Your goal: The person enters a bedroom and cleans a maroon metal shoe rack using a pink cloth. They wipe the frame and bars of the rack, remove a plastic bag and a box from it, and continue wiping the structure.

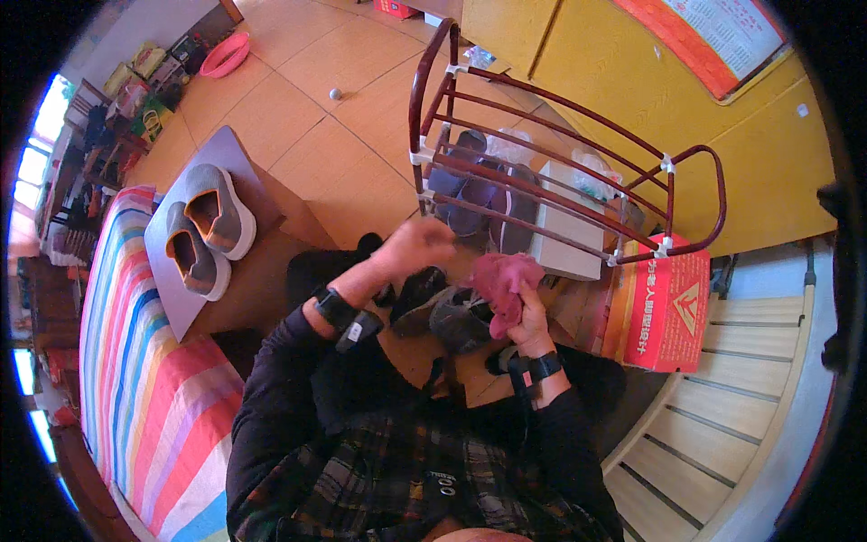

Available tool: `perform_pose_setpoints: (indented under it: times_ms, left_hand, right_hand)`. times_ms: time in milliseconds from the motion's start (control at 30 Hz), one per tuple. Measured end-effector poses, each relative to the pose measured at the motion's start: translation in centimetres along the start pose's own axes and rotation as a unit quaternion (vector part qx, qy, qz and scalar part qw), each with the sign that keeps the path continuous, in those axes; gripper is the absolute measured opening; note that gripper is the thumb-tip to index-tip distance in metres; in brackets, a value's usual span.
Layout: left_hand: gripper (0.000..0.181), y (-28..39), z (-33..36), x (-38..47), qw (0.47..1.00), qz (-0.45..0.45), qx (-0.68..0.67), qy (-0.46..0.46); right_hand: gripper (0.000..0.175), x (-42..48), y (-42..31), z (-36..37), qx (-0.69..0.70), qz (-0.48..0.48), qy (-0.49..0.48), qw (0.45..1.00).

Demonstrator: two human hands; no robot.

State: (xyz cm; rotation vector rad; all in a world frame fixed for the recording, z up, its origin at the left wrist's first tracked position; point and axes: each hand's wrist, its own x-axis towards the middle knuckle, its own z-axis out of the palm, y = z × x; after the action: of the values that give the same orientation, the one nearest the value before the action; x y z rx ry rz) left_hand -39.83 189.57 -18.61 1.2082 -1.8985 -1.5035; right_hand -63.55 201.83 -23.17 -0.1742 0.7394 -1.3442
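My right hand [532, 326] grips a crumpled pink cloth [509, 284]. To its left is my left hand [418, 245], raised near the shoe rack's lower corner; it is blurred, so its finger pose is unclear. Below the hands, a dark grey shoe [458, 324] rests on the floor between my legs, partly covered by the cloth. Another dark shoe [418, 293] lies beside it, to the left. The shoe rack [521, 183] has dark red tubes and white plastic joints. Through its bars show several dark shoes [467, 193] and a white box [569, 227].
At left, a pair of grey slip-on shoes [217, 211] with orange lining sits on a flat board [234, 152], beside a striped cloth cover [135, 305]. A red carton [667, 308] and a slatted wooden bench [711, 433] stand right. Yellow cabinet doors [765, 169] rise behind the rack.
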Motion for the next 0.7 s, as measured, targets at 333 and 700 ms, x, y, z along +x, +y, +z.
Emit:
perform_pose_setpoints:
  times_ms: [333, 700]
  left_hand:
    - [0.044, -1.0, -4.8, 5.3, 0.959, 0.041, -0.017, 0.281]
    - [0.024, -1.4, -5.1, 7.2, 0.948, 0.096, 0.043, 0.3]
  right_hand:
    - [0.031, 14.4, -1.7, 6.7, -0.506, -0.3, 0.057, 0.806]
    - [0.041, 30.5, -0.4, 10.8, -0.494, -0.497, 0.047, 0.712]
